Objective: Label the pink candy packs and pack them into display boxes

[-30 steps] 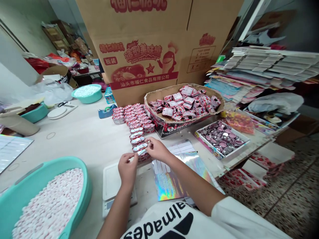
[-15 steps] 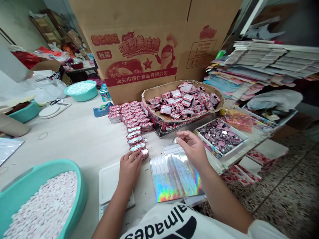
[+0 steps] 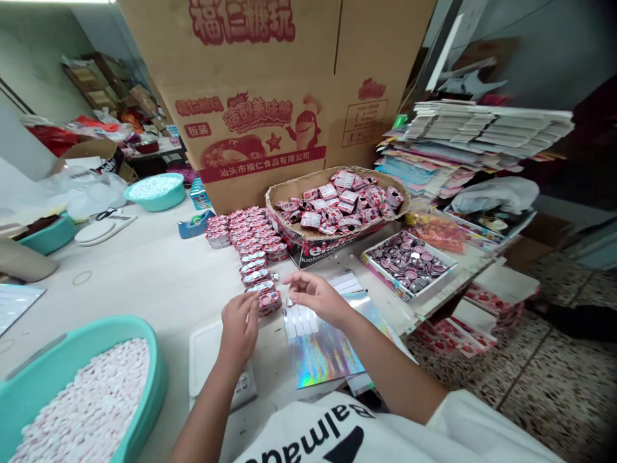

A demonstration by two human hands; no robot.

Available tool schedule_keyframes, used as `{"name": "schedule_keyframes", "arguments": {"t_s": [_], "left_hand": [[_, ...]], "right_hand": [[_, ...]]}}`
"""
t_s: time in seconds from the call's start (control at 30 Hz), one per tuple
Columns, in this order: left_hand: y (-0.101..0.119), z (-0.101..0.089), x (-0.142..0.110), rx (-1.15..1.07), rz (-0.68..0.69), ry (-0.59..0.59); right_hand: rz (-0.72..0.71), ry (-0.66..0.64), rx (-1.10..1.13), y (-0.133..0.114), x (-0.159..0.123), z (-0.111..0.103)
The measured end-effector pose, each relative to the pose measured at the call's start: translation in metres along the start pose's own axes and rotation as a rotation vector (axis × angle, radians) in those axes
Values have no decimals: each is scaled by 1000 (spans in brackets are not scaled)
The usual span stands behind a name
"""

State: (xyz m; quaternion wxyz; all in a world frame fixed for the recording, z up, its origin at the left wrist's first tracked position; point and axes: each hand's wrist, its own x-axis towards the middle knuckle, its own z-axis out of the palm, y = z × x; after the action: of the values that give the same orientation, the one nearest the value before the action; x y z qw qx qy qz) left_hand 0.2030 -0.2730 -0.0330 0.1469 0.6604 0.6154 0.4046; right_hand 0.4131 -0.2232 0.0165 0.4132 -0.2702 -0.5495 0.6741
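Note:
In front of me stands a row of small oval red-and-white printed packs; the nearest pack [image 3: 268,301] shows a pink round top, while those behind it have silvery tops. My left hand [image 3: 240,325] is at the left side of that nearest pack, fingers loosely bent and thumb apart, holding nothing I can see. My right hand [image 3: 318,299] hovers just right of the pack, thumb and fingers curved in, with a small silvery sticker at the fingertips, partly hidden. Below it lies a shiny holographic sheet [image 3: 322,350] with pale label strips.
Behind the packs, a cut-down carton [image 3: 308,247] holds many more packs. At right is a tray [image 3: 436,283] of pink and silver caps. A teal basin [image 3: 157,360] of white tablets stands front left, beside a white scale [image 3: 205,350]. A tape dispenser [image 3: 195,225] sits farther back.
My right hand has moved left from the sheet's far edge to beside the nearest pack. My left fingers have come off its top to its left side. The view has shifted slightly.

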Motion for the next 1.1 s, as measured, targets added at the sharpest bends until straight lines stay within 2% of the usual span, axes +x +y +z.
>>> {"name": "schedule_keyframes", "arguments": {"t_s": [0.07,0.17,0.2,0.27,0.33,0.47,0.6,0.73,0.9,1.1], "left_hand": [[10,1,-5,-328,-162,-20],[26,6,-10,-722,-405,-203],[29,6,-11,-783,-470,-209],[32,5,-10,-814,-571,-126],[30,-1,-8,-784,-620,-51],[21,-17,3,-575,-609,-93],[10,-27,14,-318,-580,-100],[1,-25,23,-97,-532,-129],[-6,-16,32,100,-482,-128],[-9,-12,38,141,-490,-222]], "right_hand": [[19,-55,78,2,5,7],[30,-104,127,7,13,12],[28,-107,126,9,16,12],[17,-101,100,12,22,11],[4,-92,53,16,27,9],[9,-95,-78,28,36,6],[26,-36,-416,42,46,5],[27,-4,-700,52,54,4],[36,17,-803,62,60,1],[36,54,-874,62,61,0]]}}
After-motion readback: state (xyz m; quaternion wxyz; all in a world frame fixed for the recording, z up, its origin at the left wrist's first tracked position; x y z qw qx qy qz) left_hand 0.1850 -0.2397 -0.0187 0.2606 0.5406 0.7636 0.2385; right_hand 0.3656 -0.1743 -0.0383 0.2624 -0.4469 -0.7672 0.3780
